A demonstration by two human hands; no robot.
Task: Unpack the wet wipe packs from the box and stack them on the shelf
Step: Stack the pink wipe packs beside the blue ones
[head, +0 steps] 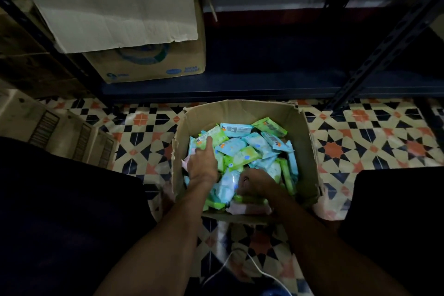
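Here we are over the box (240, 113), which sits open on the tiled floor (372, 132) just in front of the shelf (264, 79), and it is heaped with wet wipe packs (254, 144): blue ones, green ones, a couple of pink ones at the near edge, all lying loose and every which way

Both hands are down inside. Our left hand (203, 166) reaches in flat, with its forefinger (209, 143) stretched out and resting on a green pack (215, 134) at the left of the pile; it doesn't look closed round anything. Our right hand (258, 181) is knuckles-up near the front, its fingers curled down among the packs beside a pale blue pack (228, 182). Whether it actually has hold of one, we cannot tell, since the fingertips are buried

Now the shelf. It's dark in there, but along the low board we can't pick out a single wipe pack. All that shows is another carton (149, 65) standing at the left end with its flap hanging open

So by our reading this job has barely begun. The box looks close to full, and nothing seems stacked. Nearly all the lifting, carrying across and stacking is ahead of us, starting with a proper grip on the first packs
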